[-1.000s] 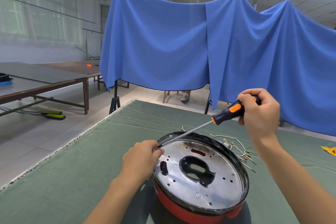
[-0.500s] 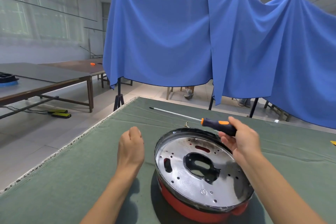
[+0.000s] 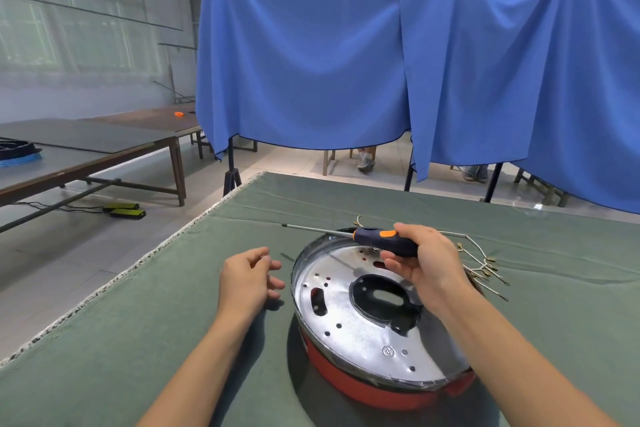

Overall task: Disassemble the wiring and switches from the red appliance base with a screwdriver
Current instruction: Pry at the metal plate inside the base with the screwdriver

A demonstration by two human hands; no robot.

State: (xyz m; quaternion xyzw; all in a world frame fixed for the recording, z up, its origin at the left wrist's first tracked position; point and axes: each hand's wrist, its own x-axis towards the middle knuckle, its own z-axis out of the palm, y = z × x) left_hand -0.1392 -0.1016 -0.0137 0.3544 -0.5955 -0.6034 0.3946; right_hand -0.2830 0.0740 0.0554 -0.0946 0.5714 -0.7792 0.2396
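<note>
Since half a second ago, both hands have shifted: my left hand (image 3: 249,282) has uncurled from a fist into loose, empty fingers on the green worktop (image 3: 138,322), at nine o'clock of the red base (image 3: 377,333). My right hand (image 3: 424,262) grasps the screwdriver (image 3: 384,241) by its handle, low over the base's far rim. Its long shaft lies nearly level, tip pointing to ten o'clock, away from the silver plate (image 3: 349,319). Loose wires (image 3: 485,262) lie at two o'clock, beside the base. I judge the tip must swing down toward six o'clock before it meets any screw; my right grip is nearer.
</note>
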